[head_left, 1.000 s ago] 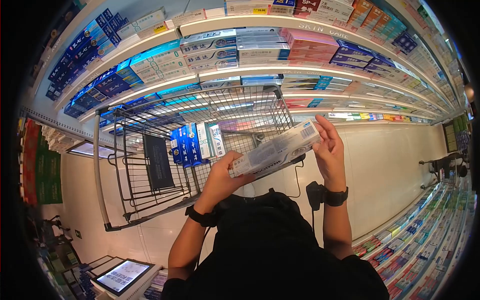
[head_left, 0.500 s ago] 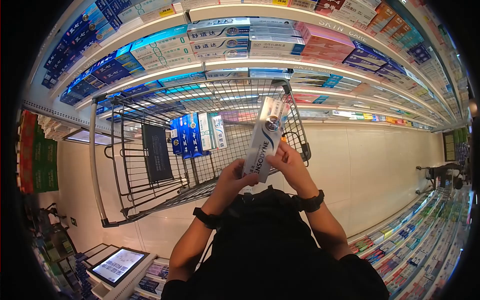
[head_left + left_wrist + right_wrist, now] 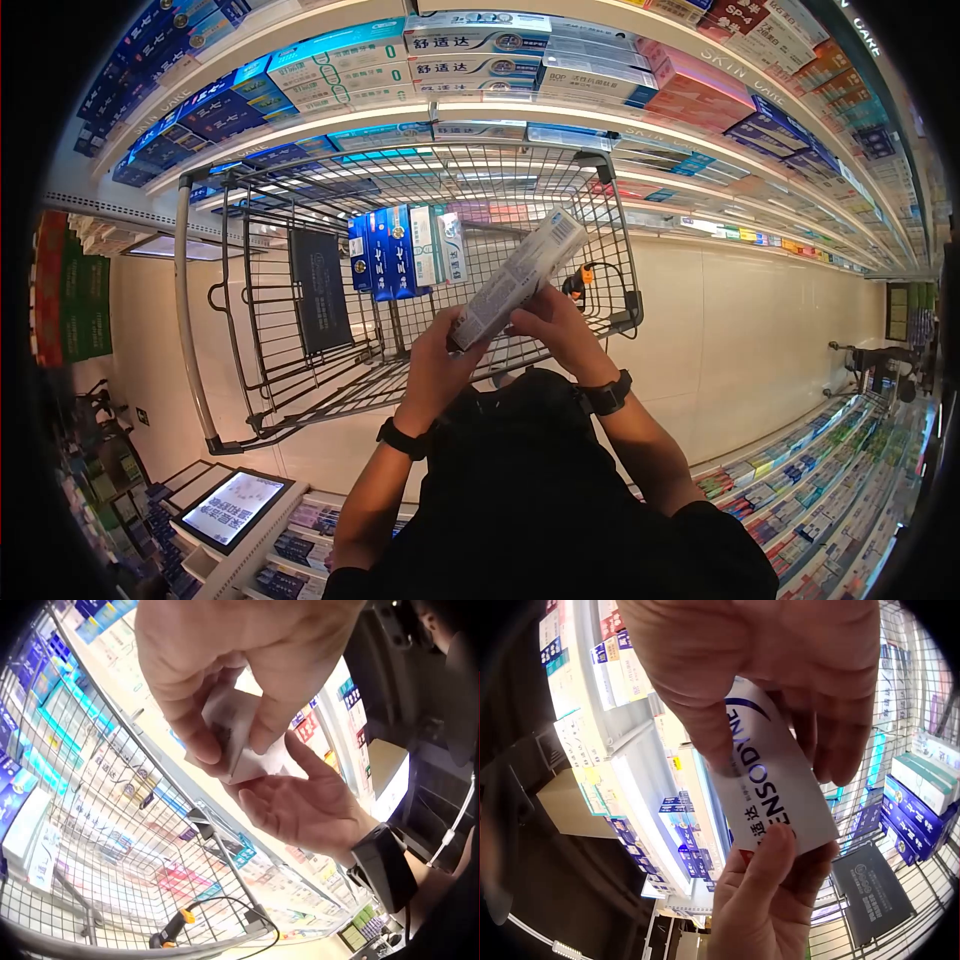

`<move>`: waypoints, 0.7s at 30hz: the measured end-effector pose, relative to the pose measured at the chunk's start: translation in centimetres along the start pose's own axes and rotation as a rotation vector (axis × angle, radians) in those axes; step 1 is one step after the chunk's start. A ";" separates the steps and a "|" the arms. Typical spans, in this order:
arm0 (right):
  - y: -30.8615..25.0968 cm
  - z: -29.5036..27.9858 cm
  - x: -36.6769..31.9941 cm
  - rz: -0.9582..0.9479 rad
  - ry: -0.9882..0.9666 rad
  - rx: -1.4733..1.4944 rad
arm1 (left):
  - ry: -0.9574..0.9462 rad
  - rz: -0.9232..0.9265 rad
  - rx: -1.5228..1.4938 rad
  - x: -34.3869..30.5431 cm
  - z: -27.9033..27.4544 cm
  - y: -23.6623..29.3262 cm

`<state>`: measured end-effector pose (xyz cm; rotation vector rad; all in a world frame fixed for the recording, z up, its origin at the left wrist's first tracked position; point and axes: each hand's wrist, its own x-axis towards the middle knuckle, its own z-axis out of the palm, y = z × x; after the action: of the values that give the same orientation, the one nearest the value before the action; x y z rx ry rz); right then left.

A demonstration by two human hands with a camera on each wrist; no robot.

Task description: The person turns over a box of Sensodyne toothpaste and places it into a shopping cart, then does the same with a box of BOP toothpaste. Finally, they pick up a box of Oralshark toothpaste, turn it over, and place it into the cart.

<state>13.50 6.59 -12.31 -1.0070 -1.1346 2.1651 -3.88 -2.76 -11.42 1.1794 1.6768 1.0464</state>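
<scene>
Lit shelves (image 3: 300,120) behind the cart (image 3: 181,290); above its basket, left hand (image 3: 435,365) and right hand (image 3: 555,325) pinch the tilted Sensodyne box (image 3: 515,280) by its lower end, seemingly inspecting it. Setting it inside would mean clearing the cart's rim.

Black short-sleeved top (image 3: 540,500) here — forearms bare. A chunky black left wristband (image 3: 400,438) sits behind the left hand (image 3: 435,355), a matching right wristband (image 3: 607,392) behind the right hand (image 3: 555,325).
</scene>
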 end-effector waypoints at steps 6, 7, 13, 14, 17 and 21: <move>1.9 1.3 1.9 0.035 -0.092 0.142 | 0.006 0.042 -0.054 0.4 -1.6 -0.9; 2.5 1.1 2.2 0.056 -0.097 0.106 | -0.062 -0.057 -0.170 0.3 -1.7 -1.5; 6.5 -1.1 7.2 0.283 -0.040 -0.088 | -0.143 -0.287 -0.130 -1.5 -3.1 -5.8; 7.5 -1.8 8.6 0.311 -0.020 -0.125 | -0.163 -0.212 0.040 -2.3 -3.6 -7.0; 10.9 -4.5 13.0 0.374 0.019 -0.256 | -0.250 -0.084 0.401 -4.3 -4.7 -9.4; 16.7 -7.7 19.6 0.477 0.024 -0.377 | -0.354 -0.084 0.450 -4.9 -5.3 -10.5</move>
<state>6.34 15.07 -36.75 -1.6020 -1.4422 2.3263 -10.67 -10.63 -18.75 1.4628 1.6989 0.3807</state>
